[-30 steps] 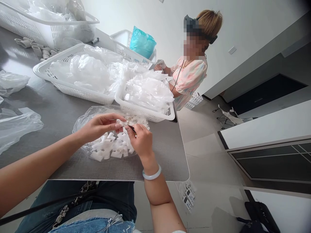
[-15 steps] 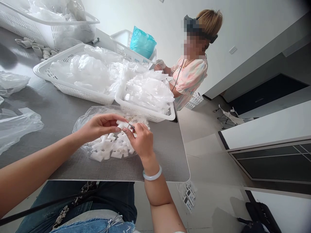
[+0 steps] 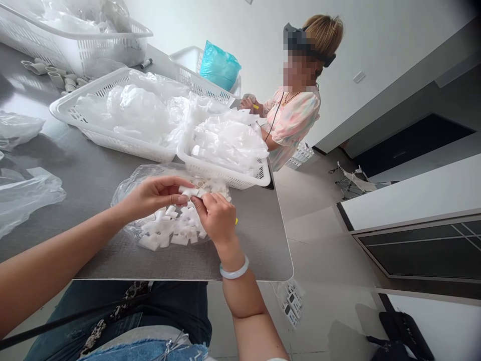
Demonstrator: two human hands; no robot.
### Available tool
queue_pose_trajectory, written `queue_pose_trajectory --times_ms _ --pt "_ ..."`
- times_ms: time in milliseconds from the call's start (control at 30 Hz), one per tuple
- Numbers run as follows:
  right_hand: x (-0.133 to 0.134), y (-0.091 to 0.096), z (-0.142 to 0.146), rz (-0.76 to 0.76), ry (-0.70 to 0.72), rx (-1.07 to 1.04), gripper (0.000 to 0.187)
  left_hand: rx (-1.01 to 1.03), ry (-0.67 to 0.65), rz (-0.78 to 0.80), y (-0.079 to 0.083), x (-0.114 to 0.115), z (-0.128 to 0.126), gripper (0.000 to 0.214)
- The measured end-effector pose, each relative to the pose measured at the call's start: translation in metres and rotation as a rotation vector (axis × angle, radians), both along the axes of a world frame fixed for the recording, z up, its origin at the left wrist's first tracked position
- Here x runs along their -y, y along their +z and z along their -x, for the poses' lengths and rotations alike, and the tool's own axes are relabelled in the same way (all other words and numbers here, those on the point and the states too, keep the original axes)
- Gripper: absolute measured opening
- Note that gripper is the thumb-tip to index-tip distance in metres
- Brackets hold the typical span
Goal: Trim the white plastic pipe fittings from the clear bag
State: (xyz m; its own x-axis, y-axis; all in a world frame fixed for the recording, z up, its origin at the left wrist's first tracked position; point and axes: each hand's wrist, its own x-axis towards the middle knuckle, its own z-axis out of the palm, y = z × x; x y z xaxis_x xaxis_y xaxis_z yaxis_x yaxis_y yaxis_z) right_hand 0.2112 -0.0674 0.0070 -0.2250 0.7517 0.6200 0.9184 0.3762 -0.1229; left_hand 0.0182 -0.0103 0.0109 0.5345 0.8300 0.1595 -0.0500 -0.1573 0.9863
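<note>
My left hand [image 3: 160,193] pinches a white plastic pipe fitting [image 3: 190,192] between thumb and fingers, above the pile on the table. My right hand [image 3: 217,214] is closed close against the fitting's right end, its thumb next to it. From behind that hand pokes the yellow end of a small knife-like tool [image 3: 236,221]; its blade is hidden now. Beneath both hands, several more white pipe fittings [image 3: 180,225] lie heaped on a spread clear plastic bag [image 3: 130,183].
Beyond the pile stand a white basket of bagged parts [image 3: 221,173] and a longer basket [image 3: 124,143]. Grey pipe pieces [image 3: 56,77] lie at the far left. Plastic bags [image 3: 30,195] rest on the left. Across the table, a co-worker [image 3: 295,115] holds something yellow.
The dark metal tip between my hands has gone out of sight, and a yellow end now shows behind my right hand. The fitting lies more level. A yellow item shows at the co-worker's hands.
</note>
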Motion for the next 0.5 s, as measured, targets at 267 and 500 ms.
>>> queue_pose_trajectory --times_ms 267,500 --pt "0.000 0.002 -0.003 0.015 -0.001 -0.134 0.054 0.038 -0.025 -0.021 0.012 0.005 -0.001 0.025" --pt "0.001 0.002 -0.001 0.041 0.050 -0.155 0.056 0.033 -0.026 -0.052 0.010 0.007 -0.002 0.032"
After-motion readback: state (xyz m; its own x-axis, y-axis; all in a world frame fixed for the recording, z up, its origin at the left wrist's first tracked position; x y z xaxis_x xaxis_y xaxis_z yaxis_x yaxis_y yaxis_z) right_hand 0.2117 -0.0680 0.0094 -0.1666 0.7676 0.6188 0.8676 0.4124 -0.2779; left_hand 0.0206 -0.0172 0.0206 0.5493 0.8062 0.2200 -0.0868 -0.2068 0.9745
